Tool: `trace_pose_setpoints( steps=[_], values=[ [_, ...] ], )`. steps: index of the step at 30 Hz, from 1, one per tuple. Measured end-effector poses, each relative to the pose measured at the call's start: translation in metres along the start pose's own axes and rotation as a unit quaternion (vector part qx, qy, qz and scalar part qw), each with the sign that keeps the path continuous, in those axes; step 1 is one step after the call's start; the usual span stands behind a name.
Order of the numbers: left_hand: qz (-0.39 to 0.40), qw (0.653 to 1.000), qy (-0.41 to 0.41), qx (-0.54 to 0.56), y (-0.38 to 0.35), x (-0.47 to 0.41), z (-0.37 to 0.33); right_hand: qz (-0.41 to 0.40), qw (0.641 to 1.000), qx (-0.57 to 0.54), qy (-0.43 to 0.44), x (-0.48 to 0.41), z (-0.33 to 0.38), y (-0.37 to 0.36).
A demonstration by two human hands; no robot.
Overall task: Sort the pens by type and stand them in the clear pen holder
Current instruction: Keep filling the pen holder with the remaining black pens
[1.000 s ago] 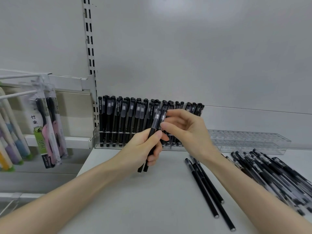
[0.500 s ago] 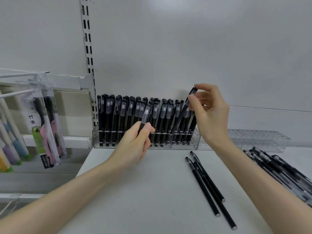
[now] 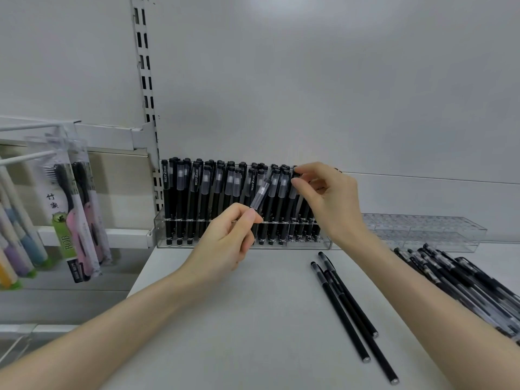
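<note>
— Left hand (image 3: 225,243)?
— Thumb and forefinger pinching a clear-capped pen (image 3: 260,195), cap tilted above the fingertips.
— Right hand (image 3: 329,201)?
— Fingertips clamped on a standing pen (image 3: 293,194); clear pen holder (image 3: 160,229) below.

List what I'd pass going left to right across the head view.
From the left: hanging toothbrush packs → slotted upright → left hand pinching a clear-capped pen → three loose black pens → pen pile.

Forearms reach forward; the left hand (image 3: 225,240) pinches a tilted pen (image 3: 260,194), the right hand (image 3: 329,198) pinches a standing pen (image 3: 292,194) by its top.
</note>
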State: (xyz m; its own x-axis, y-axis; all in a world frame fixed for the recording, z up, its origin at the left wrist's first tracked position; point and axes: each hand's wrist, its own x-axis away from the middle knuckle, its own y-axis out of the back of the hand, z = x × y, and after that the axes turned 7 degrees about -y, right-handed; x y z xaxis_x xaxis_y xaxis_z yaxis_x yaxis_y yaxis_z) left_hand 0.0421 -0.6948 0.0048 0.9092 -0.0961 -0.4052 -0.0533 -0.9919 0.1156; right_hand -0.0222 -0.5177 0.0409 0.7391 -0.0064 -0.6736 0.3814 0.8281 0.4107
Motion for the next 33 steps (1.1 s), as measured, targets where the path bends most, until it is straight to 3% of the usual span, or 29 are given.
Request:
trace_pose_setpoints(
  steps=[3,5,10,12,18,24,26,29,33],
  values=[
    [0.004,1.0,0.006,0.017,-0.001,-0.001,0.003,-0.025,1.0,0.002,-0.002,0.003,0.001,0.002],
    [0.016,1.0,-0.006,0.008,-0.002,-0.002,0.005,-0.029,0.998,-0.054,-0.023,0.01,0.006,0.006],
    [0.069,0.997,-0.027,0.037,-0.008,0.001,0.004,0.118,0.967,-0.213,-0.079,0.028,0.022,0.012],
    [0.087,0.995,-0.023,0.052,-0.012,0.002,0.002,0.13,0.962,-0.229,-0.076,0.031,0.023,0.012],
    [0.097,0.992,-0.064,-0.052,-0.011,0.001,0.005,0.08,0.953,-0.283,-0.075,0.026,0.027,0.021],
    [0.084,0.986,-0.1,-0.106,-0.009,0.0,0.012,0.016,0.963,-0.26,-0.062,0.016,0.025,0.031],
    [0.06,0.964,-0.149,-0.211,-0.006,-0.002,0.022,-0.037,0.977,-0.206,-0.037,0.013,0.02,0.034],
    [0.058,0.879,-0.233,-0.412,0.002,-0.003,0.036,-0.104,0.988,-0.114,-0.001,0.007,0.011,0.036],
    [0.079,0.826,-0.246,-0.501,0.002,-0.001,0.042,-0.128,0.988,-0.088,0.019,0.003,0.004,0.032]
  ],
)
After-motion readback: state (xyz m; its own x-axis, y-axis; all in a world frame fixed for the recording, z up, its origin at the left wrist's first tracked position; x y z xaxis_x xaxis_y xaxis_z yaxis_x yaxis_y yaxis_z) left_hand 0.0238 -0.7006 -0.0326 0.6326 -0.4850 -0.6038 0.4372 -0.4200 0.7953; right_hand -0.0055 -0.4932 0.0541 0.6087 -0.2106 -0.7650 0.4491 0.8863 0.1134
